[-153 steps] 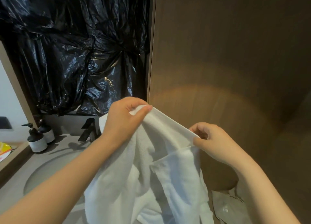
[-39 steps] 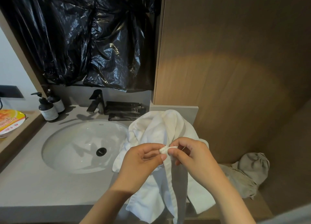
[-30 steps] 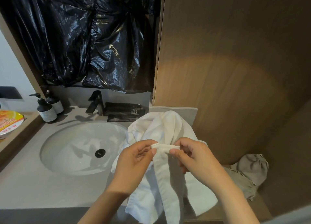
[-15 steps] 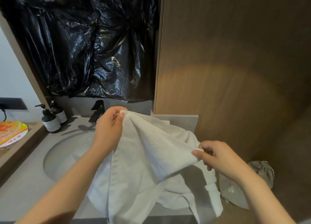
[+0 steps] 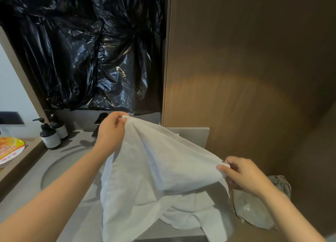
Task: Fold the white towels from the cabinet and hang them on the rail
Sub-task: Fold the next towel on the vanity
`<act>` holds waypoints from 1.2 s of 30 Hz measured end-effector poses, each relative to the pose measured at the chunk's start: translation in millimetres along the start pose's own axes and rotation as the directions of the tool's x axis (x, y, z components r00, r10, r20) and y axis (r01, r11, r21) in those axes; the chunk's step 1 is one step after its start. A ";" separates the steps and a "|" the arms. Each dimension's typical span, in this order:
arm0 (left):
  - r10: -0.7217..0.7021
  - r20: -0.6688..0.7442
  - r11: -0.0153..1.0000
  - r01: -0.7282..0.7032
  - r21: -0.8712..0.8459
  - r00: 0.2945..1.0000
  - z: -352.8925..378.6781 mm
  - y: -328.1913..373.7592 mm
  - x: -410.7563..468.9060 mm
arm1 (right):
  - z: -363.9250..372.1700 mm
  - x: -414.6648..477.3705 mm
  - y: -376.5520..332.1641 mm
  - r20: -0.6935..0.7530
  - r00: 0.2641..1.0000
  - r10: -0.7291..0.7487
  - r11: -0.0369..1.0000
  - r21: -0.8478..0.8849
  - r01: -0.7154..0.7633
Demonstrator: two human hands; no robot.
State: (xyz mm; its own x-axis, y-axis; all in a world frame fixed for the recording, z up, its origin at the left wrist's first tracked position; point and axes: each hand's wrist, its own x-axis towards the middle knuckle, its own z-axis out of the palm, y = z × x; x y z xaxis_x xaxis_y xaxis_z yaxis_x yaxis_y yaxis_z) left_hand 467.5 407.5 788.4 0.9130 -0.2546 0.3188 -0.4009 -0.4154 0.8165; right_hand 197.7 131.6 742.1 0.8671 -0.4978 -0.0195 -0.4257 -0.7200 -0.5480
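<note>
**Towel edge pulled open between both hands**

The white towel (image 5: 163, 169) is held in the air above the right end of the surface (image 5: 23, 190). Its top edge is stretched between the two hands, and the rest hangs down in loose bunches onto the surface edge. A second ago both hands were pinching one small bit of hem close together. Now they have drawn well apart along that edge, so the towel is opening out. I judge that the first fold is not yet made, and no rail is in view.

The left hand (image 5: 111, 132) is raised and closed, with one corner pinched between its thumb and curled fingers. The right hand (image 5: 241, 174) sits lower and further right, and it pinches the other end of the edge in the same way.

Behind the towel are the sink basin (image 5: 60, 165) and two pump bottles (image 5: 51, 136). A grey cloth bundle (image 5: 254, 212) lies low on the right.
</note>
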 end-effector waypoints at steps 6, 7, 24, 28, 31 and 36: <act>0.110 -0.056 0.993 -0.112 -0.037 0.992 -19.3 26.2 27.6 | -57.3 23.4 -13.3 -0.076 0.996 -0.047 0.955 -0.294 0.023; 0.126 -0.075 0.991 -0.129 -0.044 0.989 -22.2 32.1 34.0 | -66.9 28.5 -17.3 -0.105 0.991 -0.080 0.944 -0.326 0.042; 0.283 -0.258 0.955 -0.297 -0.018 0.924 -63.0 126.9 122.2 | -231.4 85.2 -117.2 -0.521 0.753 -0.403 0.754 -0.655 -0.049; 0.281 -0.257 0.955 -0.297 -0.022 0.924 -64.6 129.4 120.6 | -231.6 84.5 -118.4 -0.556 0.738 -0.381 0.803 -0.595 -0.034; 0.298 -0.254 0.950 -0.313 -0.019 0.920 -64.6 128.1 119.5 | -227.2 84.5 -117.1 -0.577 0.730 -0.365 0.840 -0.543 -0.009; 0.312 -0.294 0.944 -0.331 -0.016 0.904 -67.3 122.0 118.6 | -219.6 84.3 -110.3 -0.647 0.666 -0.370 0.928 -0.287 0.236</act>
State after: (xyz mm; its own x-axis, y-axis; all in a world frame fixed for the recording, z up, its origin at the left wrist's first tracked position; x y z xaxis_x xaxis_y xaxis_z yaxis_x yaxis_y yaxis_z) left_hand 531.8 385.3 958.2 0.7220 -0.1030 0.6841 -0.6792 -0.2938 0.6726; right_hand 260.9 62.9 984.6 0.5679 -0.3782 0.7310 -0.2646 -0.9249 -0.2730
